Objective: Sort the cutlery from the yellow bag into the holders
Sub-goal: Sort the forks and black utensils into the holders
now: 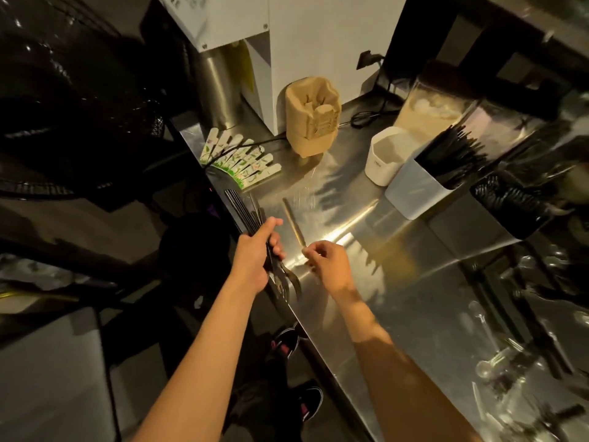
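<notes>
At far left I see a dark fan cage (73, 100) beyond the counter (366, 282) edge, much of it lost in shadow. Next, at the counter's left rim, my left hand (255, 260) is curled round a bundle of black forks (274, 266); the handles run up and away past the fingers, the tines point down toward me, over the rim. Behind that bundle lies a fanned row of floral-printed paper sleeves (236, 161) flat on the steel. Just right of the left hand, my right hand (328, 266) has its fingertips drawn together, pinching the near end of a thin pale stick (294, 223) that lies on the counter; what the stick is I cannot tell. Further back stands a brown moulded pulp stack (314, 118), upright against a white appliance (318, 43). To the right stand a small white holder (384, 161), then a larger white holder (420, 186) packed with black cutlery, then a dark holder (510, 202) also holding black pieces. At far right, clear plastic spoons (497, 362) lie blurred. The yellow bag I cannot locate.
</notes>
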### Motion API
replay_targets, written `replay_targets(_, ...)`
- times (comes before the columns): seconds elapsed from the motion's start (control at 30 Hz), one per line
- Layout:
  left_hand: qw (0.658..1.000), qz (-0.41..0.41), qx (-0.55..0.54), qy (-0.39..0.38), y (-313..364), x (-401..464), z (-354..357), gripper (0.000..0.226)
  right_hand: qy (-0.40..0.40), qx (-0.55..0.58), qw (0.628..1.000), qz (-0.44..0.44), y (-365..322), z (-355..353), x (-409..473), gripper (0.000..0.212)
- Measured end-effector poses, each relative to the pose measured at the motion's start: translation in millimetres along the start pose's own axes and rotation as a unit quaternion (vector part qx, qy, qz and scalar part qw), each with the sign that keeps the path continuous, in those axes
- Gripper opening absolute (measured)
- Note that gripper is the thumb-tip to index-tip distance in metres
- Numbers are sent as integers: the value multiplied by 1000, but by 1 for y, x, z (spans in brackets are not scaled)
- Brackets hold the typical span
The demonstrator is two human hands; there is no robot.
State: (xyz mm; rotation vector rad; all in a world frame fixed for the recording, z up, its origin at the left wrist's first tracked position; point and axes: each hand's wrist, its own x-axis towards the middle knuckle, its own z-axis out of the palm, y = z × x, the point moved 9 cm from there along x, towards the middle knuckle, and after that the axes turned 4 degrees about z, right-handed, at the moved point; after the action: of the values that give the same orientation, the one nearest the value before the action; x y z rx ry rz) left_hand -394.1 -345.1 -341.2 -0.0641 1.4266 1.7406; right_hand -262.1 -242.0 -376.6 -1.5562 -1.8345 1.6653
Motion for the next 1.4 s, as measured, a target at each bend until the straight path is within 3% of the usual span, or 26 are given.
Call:
replay_targets(0.1,1000,6,16,8,5,-3,15,31,-16,144,989,-23,-29,-21,-20,16)
replay_targets(0.23,999,42,15,-13,27,-6,48,20,20,210,977,-34,-54,-53,-32,17)
replay_targets(0.3,999,45,14,-16,36,-4,63,27,36,227,973,-31,-62,-70,-37,13)
replay_targets(0.43,997,49,20,-49,45,0,93,16,13,227,973,-38,-82,-93,-44,5)
replay_targets(0.5,999,33,-5,-40,47,3,106,16,35,264,963,-34,-87,-111,-43,12)
replay_targets(0.57,999,5,-38,-30,47,7,120,19,87,349,933,-16,-88,-132,-41,16)
replay_targets(0.67,998,-25,-45,-42,43,11,144,21,166,487,857,-16,-92,-157,-37,13)
replay_targets(0.73,997,-40,-37,-58,40,16,160,15,233,510,826,-56,-99,-180,-36,8)
replay_targets(0.93,991,-89,-14,-103,38,34,196,20,442,277,825,-217,-159,-261,-59,12)
replay_targets(1.03,982,-105,-15,-157,41,37,220,22,492,183,815,-244,-178,-282,-50,11)
replay_targets(1.1,977,-93,-2,-193,46,38,234,24,500,104,829,-229,-183,-288,-30,10)
replay_targets(1.17,972,-84,-1,-218,52,36,246,23,467,6,867,-172,-178,-288,1,16)
replay_targets(1.27,965,-80,-23,-247,61,32,263,20,375,-33,925,-54,-154,-275,35,43)
replay_targets(1.33,957,-88,-43,-273,65,30,274,20,378,-29,924,-54,-152,-268,33,50)
replay_targets(1.4,950,-89,-60,-294,69,28,284,22,402,-1,912,-77,-161,-262,20,43)
